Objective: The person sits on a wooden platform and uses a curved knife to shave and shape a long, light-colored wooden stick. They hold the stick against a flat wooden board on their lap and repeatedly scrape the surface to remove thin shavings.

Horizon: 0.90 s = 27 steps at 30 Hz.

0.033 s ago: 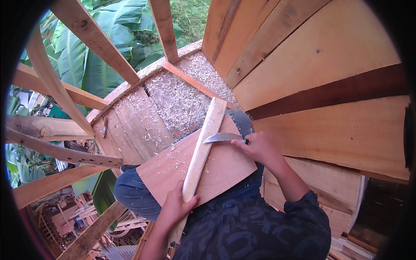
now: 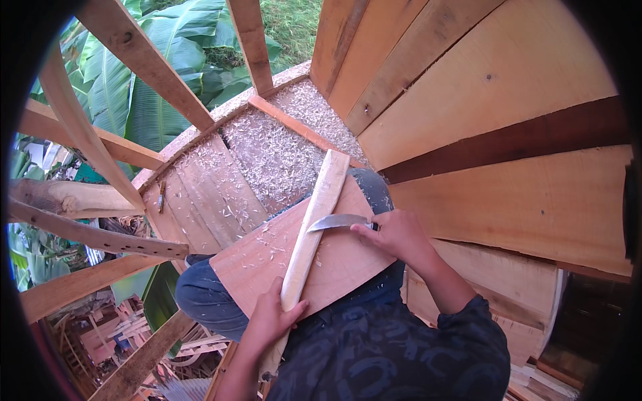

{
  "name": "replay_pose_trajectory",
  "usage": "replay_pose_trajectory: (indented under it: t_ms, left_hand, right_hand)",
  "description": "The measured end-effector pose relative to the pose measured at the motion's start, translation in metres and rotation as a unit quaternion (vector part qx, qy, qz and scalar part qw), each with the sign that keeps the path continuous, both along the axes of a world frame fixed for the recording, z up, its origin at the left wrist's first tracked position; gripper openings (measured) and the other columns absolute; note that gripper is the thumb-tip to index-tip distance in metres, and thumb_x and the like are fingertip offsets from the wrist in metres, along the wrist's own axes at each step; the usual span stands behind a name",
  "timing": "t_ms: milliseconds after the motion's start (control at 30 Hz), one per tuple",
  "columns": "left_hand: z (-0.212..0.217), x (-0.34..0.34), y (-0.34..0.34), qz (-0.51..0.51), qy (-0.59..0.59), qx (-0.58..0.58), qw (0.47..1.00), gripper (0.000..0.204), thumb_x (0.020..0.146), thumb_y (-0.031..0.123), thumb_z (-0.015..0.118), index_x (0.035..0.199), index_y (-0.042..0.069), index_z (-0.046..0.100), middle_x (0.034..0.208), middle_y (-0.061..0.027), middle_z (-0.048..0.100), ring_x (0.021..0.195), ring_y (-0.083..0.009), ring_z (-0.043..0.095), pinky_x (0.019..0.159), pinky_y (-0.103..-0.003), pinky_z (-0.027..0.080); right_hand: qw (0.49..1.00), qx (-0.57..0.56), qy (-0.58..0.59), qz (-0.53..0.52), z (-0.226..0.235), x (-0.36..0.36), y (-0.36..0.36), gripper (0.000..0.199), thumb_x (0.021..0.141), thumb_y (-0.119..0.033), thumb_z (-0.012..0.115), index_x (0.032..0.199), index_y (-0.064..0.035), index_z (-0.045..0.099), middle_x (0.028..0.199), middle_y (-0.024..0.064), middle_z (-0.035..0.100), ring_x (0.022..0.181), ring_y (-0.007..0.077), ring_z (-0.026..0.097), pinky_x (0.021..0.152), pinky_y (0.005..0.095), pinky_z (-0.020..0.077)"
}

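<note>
Across my lap lies a flat reddish wooden board (image 2: 348,264) with a few shavings on it. A long pale strip of wood (image 2: 313,227) rests slantwise on top, its far end reaching past the board's edge. My left hand (image 2: 273,311) is closed around the strip's near end. In my right hand (image 2: 398,234) is a knife (image 2: 338,221) with a curved silver blade; the fist hides most of its handle. The blade lies across the middle of the strip, its tip pointing left.
Curly wood shavings (image 2: 277,157) cover the plank floor ahead, crossed by a narrow reddish batten (image 2: 294,123). A slim pen-like object (image 2: 162,197) lies at the floor's left. Plank wall (image 2: 508,194) closes the right side. Slanting wooden posts (image 2: 144,60) stand left, with banana leaves (image 2: 160,87) beyond.
The knife and my right hand have moved a little down along the strip, toward me. My left hand and the strip stay in place.
</note>
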<state>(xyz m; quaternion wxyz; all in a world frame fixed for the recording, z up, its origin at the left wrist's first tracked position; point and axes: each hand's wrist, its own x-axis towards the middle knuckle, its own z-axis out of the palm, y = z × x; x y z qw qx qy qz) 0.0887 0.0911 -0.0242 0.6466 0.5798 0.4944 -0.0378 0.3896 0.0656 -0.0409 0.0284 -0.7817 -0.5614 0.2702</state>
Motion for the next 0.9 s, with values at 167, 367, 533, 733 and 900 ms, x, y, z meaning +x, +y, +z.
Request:
replay_pose_trajectory:
  t_ms: [167, 367, 533, 733, 900]
  left_hand:
    - [0.004, -0.002, 0.002, 0.006, -0.007, -0.028, 1.0, 0.048, 0.089, 0.025, 0.071, 0.117, -0.004, 0.046, 0.071, -0.0116, 0.063, 0.051, -0.015, 0.061, 0.049, -0.03, 0.05]
    - [-0.002, -0.013, -0.006, 0.021, -0.034, -0.105, 0.994, 0.049, 0.09, 0.016, 0.067, 0.128, -0.001, 0.041, 0.083, -0.0063, 0.058, 0.053, -0.0108, 0.056, 0.046, -0.025, 0.049]
    - [0.0, -0.02, -0.014, 0.054, -0.064, -0.163, 0.983, 0.047, 0.091, 0.009, 0.065, 0.13, 0.0, 0.039, 0.08, -0.0041, 0.056, 0.053, -0.0089, 0.056, 0.045, -0.025, 0.05]
    - [0.005, -0.017, -0.024, 0.078, -0.072, -0.195, 0.975, 0.046, 0.09, 0.012, 0.066, 0.127, -0.002, 0.043, 0.08, -0.0057, 0.057, 0.052, -0.0098, 0.056, 0.047, -0.026, 0.05]
    - [0.004, -0.013, -0.02, 0.072, -0.055, -0.164, 0.982, 0.048, 0.087, 0.01, 0.065, 0.128, -0.002, 0.044, 0.079, -0.0058, 0.057, 0.051, -0.0097, 0.056, 0.046, -0.026, 0.05]
  right_hand:
    - [1.0, 0.002, -0.008, -0.004, -0.005, -0.001, 0.009, 0.067, 0.086, -0.065, 0.057, 0.071, -0.0008, 0.07, 0.068, 0.0229, 0.064, 0.069, 0.0397, 0.066, 0.062, 0.0467, 0.0511]
    - [0.992, 0.011, -0.049, -0.115, -0.013, 0.046, 0.041, 0.07, 0.088, -0.065, 0.053, 0.073, 0.001, 0.071, 0.074, 0.0235, 0.067, 0.075, 0.0398, 0.068, 0.069, 0.0484, 0.0531]
    - [0.996, 0.019, -0.026, -0.083, 0.002, 0.036, 0.032, 0.071, 0.088, -0.066, 0.052, 0.072, 0.0003, 0.07, 0.072, 0.0229, 0.067, 0.073, 0.04, 0.067, 0.068, 0.0478, 0.0531]
    - [0.998, 0.02, 0.009, 0.054, -0.001, -0.023, -0.006, 0.064, 0.085, -0.063, 0.06, 0.064, -0.0037, 0.068, 0.057, 0.017, 0.061, 0.058, 0.037, 0.064, 0.054, 0.0428, 0.0494]
    - [0.996, 0.019, -0.035, 0.079, -0.004, -0.009, 0.008, 0.069, 0.084, -0.068, 0.056, 0.068, -0.0025, 0.07, 0.062, 0.0186, 0.064, 0.063, 0.0363, 0.066, 0.057, 0.0442, 0.0516]
